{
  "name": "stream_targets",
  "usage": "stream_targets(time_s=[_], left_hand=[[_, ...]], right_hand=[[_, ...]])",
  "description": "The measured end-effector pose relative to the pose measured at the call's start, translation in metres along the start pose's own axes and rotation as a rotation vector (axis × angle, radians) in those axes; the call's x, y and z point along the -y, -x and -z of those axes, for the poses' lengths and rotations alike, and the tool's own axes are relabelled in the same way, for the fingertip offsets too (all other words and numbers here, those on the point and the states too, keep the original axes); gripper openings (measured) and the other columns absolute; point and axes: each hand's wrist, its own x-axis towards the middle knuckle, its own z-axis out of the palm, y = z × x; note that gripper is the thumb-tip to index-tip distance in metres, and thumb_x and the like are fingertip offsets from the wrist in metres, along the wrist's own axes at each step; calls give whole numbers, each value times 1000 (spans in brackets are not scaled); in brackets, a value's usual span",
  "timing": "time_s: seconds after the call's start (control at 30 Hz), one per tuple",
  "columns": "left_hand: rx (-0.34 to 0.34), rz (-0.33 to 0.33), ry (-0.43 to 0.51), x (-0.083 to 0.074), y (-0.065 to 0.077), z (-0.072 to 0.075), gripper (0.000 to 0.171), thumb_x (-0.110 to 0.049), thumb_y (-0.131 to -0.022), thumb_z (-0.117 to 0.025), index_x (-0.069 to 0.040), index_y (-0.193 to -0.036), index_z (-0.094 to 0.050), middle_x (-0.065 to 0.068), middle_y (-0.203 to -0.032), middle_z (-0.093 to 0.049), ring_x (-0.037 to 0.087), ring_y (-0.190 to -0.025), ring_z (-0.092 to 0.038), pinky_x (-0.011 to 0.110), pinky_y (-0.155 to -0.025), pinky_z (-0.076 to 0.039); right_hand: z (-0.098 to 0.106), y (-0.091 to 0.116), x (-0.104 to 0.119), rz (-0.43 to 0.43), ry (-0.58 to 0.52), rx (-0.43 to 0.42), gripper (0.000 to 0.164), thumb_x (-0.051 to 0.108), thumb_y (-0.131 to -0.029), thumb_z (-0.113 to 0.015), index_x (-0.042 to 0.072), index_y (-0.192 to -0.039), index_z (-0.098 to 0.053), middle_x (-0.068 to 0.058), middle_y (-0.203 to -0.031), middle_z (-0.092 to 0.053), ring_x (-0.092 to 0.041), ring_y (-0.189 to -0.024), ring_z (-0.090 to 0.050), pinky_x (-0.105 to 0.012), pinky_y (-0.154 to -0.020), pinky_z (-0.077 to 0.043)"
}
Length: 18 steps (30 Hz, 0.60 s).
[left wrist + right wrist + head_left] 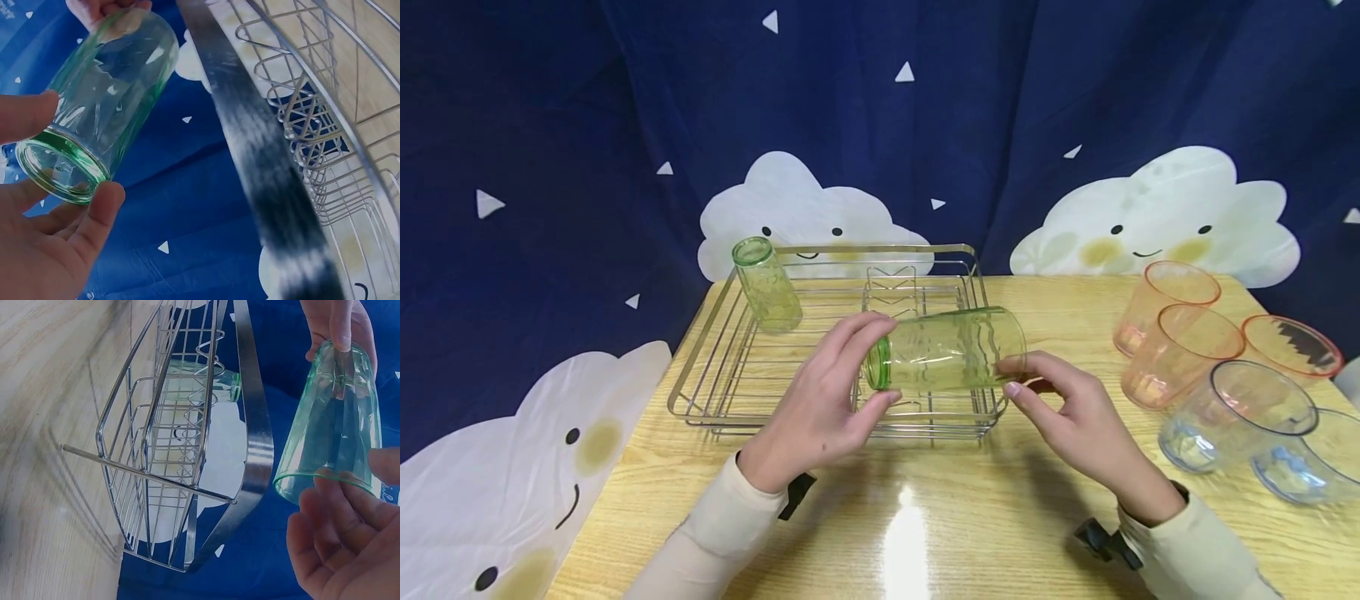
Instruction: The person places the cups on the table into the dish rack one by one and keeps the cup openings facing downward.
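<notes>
A clear green drinking glass [951, 350] lies sideways in the air over the front of the wire dish rack [820, 417]. My left hand [823, 392] grips its thick base, thumb below and fingers above, as the left wrist view also shows. At the wide rim, my right hand [1067, 408] pinches the edge between thumb and fingers; in the right wrist view some fingertips [328, 481] lie at the mouth. Another green glass [767, 287] stands upside down in the rack's back left corner, base up.
On the right of the wooden table [925, 517] stand several upright glasses: orange ones [1183, 354] towards the back, blue-tinted ones [1232, 417] nearer. A dark blue curtain [880, 125] with clouds hangs behind the table. Inside the rack stands a bent-wire divider [891, 292].
</notes>
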Motion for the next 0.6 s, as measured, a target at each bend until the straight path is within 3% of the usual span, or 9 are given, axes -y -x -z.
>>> stream_targets(time_s=[0.3, 0.6], left_hand=[[2, 11, -31, 3, -3, 11, 64, -12, -80, -78, -3, -137, -51, 14, -135, -54, 26, -127, -53, 38, -111, -45], [-44, 48, -50, 8, -5, 22, 64, -11, -80, -79, -5, -137, -52, 14, -136, -55, 28, -124, -57, 44, -105, -49]], right_hand=[[2, 3, -3, -10, 7, 52, 35, 1, -91, -65, 5, -126, -63, -5, -108, -72, 3, -95, -62, -13, -81, -52], [5, 5, -7, 8, 15, 62, 36, 1, -91, -66, 11, -125, -64, -3, -113, -71, -1, -97, -63, -19, -81, -55]])
